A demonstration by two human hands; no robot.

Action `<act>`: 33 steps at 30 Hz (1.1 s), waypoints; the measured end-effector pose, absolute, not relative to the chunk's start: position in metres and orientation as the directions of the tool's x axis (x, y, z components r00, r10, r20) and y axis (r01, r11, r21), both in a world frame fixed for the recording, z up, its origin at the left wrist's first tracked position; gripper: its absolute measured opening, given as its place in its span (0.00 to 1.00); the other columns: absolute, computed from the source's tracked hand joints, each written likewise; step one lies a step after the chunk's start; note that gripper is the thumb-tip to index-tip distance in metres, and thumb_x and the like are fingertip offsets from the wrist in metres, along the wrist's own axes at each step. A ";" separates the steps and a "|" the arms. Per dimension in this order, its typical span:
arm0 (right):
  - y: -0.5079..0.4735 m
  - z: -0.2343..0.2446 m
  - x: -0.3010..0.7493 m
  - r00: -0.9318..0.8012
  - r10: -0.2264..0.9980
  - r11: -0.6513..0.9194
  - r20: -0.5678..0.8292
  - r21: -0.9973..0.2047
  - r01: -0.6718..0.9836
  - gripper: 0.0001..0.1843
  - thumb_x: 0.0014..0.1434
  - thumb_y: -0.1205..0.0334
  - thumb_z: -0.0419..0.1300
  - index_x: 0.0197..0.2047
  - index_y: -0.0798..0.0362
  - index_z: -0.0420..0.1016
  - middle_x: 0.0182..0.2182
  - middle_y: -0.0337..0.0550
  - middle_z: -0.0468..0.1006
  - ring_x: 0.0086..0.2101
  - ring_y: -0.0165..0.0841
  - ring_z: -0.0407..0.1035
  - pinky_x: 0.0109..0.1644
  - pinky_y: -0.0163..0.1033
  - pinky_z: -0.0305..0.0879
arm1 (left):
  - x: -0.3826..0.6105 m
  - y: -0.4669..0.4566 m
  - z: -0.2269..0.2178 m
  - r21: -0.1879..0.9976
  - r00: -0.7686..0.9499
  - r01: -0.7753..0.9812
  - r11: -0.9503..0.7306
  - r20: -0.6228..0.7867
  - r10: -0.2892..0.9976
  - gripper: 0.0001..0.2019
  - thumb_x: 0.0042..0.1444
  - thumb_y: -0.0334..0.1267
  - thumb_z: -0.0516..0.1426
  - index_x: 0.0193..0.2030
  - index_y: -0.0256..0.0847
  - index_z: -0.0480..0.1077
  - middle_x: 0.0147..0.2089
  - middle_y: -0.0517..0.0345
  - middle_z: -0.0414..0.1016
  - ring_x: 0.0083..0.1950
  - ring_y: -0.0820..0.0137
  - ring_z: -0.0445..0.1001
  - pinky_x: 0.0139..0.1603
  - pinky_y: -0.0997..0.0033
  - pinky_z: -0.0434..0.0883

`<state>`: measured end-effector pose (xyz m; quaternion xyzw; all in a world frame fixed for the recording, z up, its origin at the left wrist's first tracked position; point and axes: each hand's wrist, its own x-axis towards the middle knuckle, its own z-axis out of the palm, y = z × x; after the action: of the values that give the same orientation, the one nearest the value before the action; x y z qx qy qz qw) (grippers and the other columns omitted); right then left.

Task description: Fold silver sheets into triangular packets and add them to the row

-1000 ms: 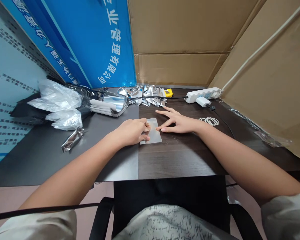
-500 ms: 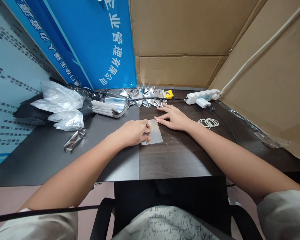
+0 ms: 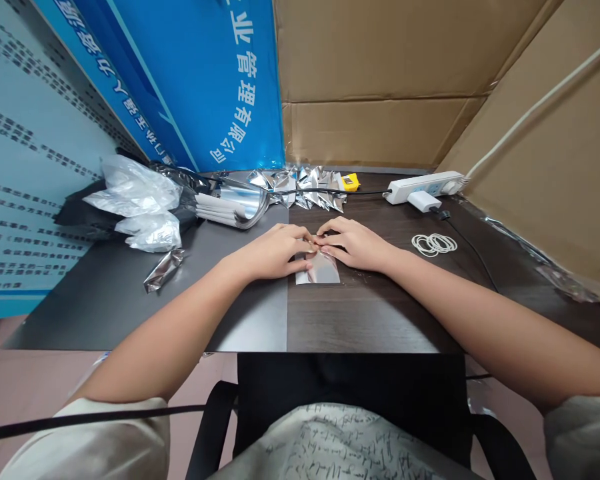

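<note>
A small flat silver foil pouch lies on the dark table in front of me. My left hand rests on its left side with fingers curled, pinching the pouch's far edge. My right hand meets it fingertip to fingertip at that same far edge, fingers bent and pressed on the foil. Both hands touch the pouch at its top rim.
A pile of silver pouches lies at the back. A stack of flat foil, clear plastic bags and a loose crumpled pouch are on the left. White rubber bands, a power strip and cardboard walls are on the right.
My right hand has come back from the pouch pile and closed onto the far edge of the flat pouch, meeting my left hand. The view shifted slightly.
</note>
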<state>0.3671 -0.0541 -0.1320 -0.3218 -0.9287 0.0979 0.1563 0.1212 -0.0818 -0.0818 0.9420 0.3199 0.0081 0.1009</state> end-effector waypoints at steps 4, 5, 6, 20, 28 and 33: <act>-0.058 -0.129 0.366 -0.728 0.643 0.763 0.237 -0.285 0.580 0.21 0.71 0.54 0.50 0.49 0.53 0.83 0.52 0.52 0.76 0.51 0.42 0.68 0.58 0.53 0.67 | 0.125 -0.082 -0.080 0.152 0.750 0.658 -0.737 -0.041 0.661 0.15 0.69 0.44 0.56 0.55 0.42 0.78 0.56 0.48 0.75 0.57 0.58 0.73 0.58 0.59 0.67; -0.060 -0.129 0.365 -0.721 0.649 0.758 0.243 -0.289 0.585 0.20 0.71 0.55 0.50 0.46 0.54 0.83 0.51 0.52 0.76 0.50 0.42 0.69 0.57 0.52 0.68 | 0.126 -0.083 -0.079 0.141 0.729 0.682 -0.717 -0.049 0.683 0.15 0.69 0.44 0.55 0.54 0.42 0.78 0.53 0.48 0.76 0.55 0.58 0.74 0.56 0.60 0.67; -0.061 -0.129 0.365 -0.711 0.656 0.752 0.253 -0.292 0.590 0.20 0.71 0.56 0.51 0.44 0.54 0.83 0.49 0.52 0.77 0.49 0.41 0.69 0.57 0.51 0.68 | 0.128 -0.085 -0.079 0.134 0.705 0.707 -0.694 -0.055 0.707 0.16 0.70 0.43 0.53 0.55 0.43 0.78 0.50 0.49 0.77 0.54 0.58 0.74 0.54 0.60 0.68; -0.062 -0.126 0.371 -0.525 0.816 0.574 0.243 -0.454 0.682 0.13 0.60 0.54 0.66 0.36 0.56 0.77 0.34 0.44 0.73 0.31 0.29 0.65 0.36 0.36 0.59 | 0.140 -0.092 -0.089 0.366 0.578 0.778 -0.511 -0.098 0.810 0.37 0.61 0.39 0.61 0.75 0.47 0.51 0.44 0.61 0.81 0.45 0.64 0.80 0.42 0.69 0.69; -0.053 -0.128 0.381 -0.614 0.762 0.605 0.208 -0.567 0.559 0.14 0.56 0.52 0.69 0.34 0.55 0.77 0.32 0.42 0.75 0.32 0.29 0.66 0.36 0.34 0.59 | 0.140 -0.089 -0.091 0.323 0.553 0.801 -0.504 -0.080 0.829 0.13 0.65 0.35 0.56 0.55 0.41 0.72 0.44 0.56 0.81 0.49 0.62 0.78 0.49 0.64 0.69; -0.056 -0.127 0.378 -0.628 0.745 0.626 0.224 -0.561 0.542 0.11 0.59 0.57 0.65 0.33 0.55 0.74 0.32 0.42 0.75 0.33 0.30 0.67 0.38 0.34 0.59 | 0.142 -0.091 -0.090 0.317 0.528 0.821 -0.475 -0.108 0.842 0.10 0.60 0.43 0.62 0.42 0.41 0.71 0.44 0.55 0.79 0.44 0.62 0.76 0.39 0.67 0.65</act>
<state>0.3777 -0.0558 -0.1275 -0.3684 -0.8732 0.2269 0.2241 0.1420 -0.0906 -0.0904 0.8581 0.4846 0.0315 0.1669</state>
